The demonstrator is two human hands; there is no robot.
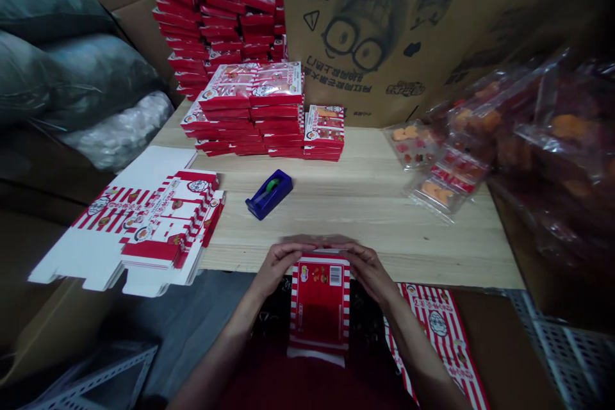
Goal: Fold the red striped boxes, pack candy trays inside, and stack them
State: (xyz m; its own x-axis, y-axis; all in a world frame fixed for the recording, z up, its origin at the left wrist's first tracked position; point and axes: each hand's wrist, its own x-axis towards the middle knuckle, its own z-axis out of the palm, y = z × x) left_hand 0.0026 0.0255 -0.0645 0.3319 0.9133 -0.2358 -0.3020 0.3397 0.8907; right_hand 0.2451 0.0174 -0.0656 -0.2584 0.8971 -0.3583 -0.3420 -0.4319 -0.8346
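Observation:
A red box with white-striped edges and a barcode [320, 304] is held upright in front of my body, below the table's front edge. My left hand [283, 262] grips its top left corner with bent fingers. At the top right corner, my right hand [368, 267] is closed on the same box. Fingertips of both hands run along its upper edge, where a pale flap shows. A white flap also sticks out at the bottom. Beyond the hands, a blue tape dispenser [270, 195] with green tape lies on the wooden table [346, 205].
Flat printed cartons [144, 224] lie in a stack at the left. Red boxes [250, 109] are piled at the back, before a large cardboard box [384, 32]. Clear bags of toy pieces [509, 134] fill the right. Striped sheets [439, 327] lie below the table's right front edge.

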